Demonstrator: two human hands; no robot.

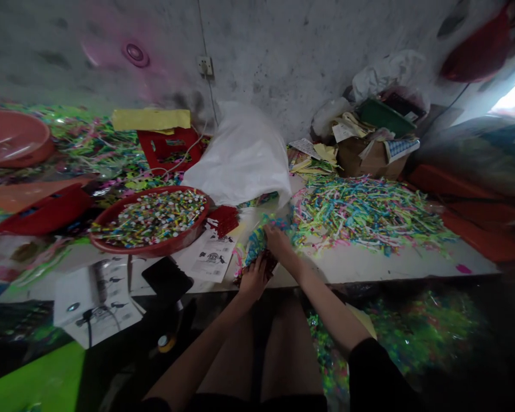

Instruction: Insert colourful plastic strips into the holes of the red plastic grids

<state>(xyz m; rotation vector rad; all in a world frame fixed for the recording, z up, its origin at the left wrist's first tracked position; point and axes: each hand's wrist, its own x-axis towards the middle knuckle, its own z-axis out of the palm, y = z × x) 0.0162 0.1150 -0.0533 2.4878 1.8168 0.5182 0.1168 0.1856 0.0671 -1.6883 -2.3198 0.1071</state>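
Observation:
My left hand [252,281] is closed around the lower end of a bundle of small colourful paper pieces [256,244] at the table's front edge. My right hand [278,240] rests on top of the same bundle, fingers curled over it. A wide heap of pink, yellow, green and blue paper strips [364,213] lies just to the right of my hands. A red basin [111,216] full of small multicoloured pieces stands to the left.
A white plastic bag [242,153] stands behind my hands. Printed paper sheets [210,258] and a black phone-like object [166,278] lie left of them. A cardboard box [371,160] with papers sits back right, red trays [47,209] at left.

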